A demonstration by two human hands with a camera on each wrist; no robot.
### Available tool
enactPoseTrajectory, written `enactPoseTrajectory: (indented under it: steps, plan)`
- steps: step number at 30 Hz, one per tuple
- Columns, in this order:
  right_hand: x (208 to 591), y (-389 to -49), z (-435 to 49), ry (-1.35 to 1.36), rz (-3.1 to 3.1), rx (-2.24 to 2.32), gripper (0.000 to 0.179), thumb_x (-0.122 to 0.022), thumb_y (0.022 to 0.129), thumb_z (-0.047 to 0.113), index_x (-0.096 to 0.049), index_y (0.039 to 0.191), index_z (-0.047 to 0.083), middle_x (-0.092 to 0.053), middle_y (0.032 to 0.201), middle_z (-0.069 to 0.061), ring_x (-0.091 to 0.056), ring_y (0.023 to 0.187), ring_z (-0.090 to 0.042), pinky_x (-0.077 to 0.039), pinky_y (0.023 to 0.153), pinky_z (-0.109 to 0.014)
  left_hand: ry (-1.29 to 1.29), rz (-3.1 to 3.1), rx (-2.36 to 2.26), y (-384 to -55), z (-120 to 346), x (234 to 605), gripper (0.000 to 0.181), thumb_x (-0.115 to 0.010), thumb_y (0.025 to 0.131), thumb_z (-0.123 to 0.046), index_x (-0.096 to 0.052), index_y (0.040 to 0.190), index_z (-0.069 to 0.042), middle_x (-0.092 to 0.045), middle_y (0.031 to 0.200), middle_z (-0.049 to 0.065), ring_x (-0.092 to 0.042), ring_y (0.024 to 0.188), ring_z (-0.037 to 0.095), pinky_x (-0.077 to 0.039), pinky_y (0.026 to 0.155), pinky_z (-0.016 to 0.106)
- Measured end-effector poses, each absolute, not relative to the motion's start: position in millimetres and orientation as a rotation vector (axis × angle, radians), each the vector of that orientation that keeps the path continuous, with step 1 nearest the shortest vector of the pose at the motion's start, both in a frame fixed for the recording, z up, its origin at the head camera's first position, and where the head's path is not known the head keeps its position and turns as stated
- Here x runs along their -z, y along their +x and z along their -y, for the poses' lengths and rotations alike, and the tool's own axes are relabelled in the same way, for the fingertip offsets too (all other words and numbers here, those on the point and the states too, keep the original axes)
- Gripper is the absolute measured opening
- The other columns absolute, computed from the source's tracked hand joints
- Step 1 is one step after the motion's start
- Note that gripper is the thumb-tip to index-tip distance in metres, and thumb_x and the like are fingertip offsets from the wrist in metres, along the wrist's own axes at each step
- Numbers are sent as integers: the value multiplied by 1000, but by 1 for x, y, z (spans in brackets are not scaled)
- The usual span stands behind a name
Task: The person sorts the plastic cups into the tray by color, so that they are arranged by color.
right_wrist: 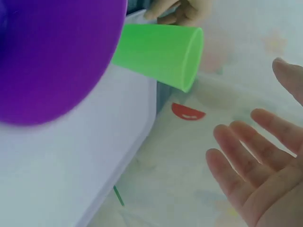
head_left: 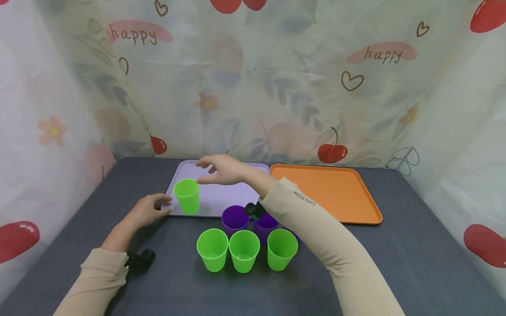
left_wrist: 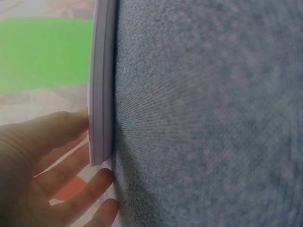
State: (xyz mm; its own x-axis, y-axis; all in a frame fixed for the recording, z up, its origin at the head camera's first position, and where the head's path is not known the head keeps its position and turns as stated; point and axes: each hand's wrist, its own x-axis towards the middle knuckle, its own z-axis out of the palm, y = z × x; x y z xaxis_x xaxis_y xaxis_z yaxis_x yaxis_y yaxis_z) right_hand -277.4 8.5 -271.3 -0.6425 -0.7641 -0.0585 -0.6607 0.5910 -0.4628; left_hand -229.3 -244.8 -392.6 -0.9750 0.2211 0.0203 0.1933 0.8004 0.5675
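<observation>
A green cup (head_left: 187, 197) stands upright on the left part of the lilac tray (head_left: 221, 210). Over this tray my right hand (head_left: 223, 170) reaches leftward, thumb tip near the cup's rim in the head view. Its fingers are spread and hold nothing in the right wrist view, where the hand (right_wrist: 270, 175) is apart from the green cup (right_wrist: 163, 52). My left hand (head_left: 144, 213) is at the tray's front left corner, fingers loosely bent. In the left wrist view its thumb (left_wrist: 61, 124) meets the tray's rim (left_wrist: 100, 94).
Three green cups (head_left: 244, 251) stand in a row in front of the tray. Behind them are purple cups (head_left: 235, 219), partly covered by my right sleeve (head_left: 316, 219). An orange tray (head_left: 365, 210) lies to the right, on the dark grey table (head_left: 415, 245). Printed curtains (head_left: 257, 87) surround the table.
</observation>
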Motion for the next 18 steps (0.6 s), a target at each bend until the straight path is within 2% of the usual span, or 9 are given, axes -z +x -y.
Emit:
enactPoseTrajectory:
  steps: [11, 18]
  plan:
    - [262, -259, -73, -1192, -2612, 750, 40, -60, 90, 25, -55, 126, 7, -61, 124, -9, -62, 110, -23, -49, 94, -33, 365, -2944, -929, -231, 245, 393, 34, -63, 86, -13, -59, 114, 7, -62, 112, 29, -59, 100, 45, -51, 78, 48]
    - [270, -238, -114, -1192, -2599, 824, 39, -61, 90, 22, -56, 124, 5, -61, 124, -10, -62, 109, -24, -49, 94, -38, 373, -2950, -925, -232, 247, 397, 35, -64, 86, -14, -59, 114, 7, -62, 113, 28, -59, 100, 44, -51, 78, 48]
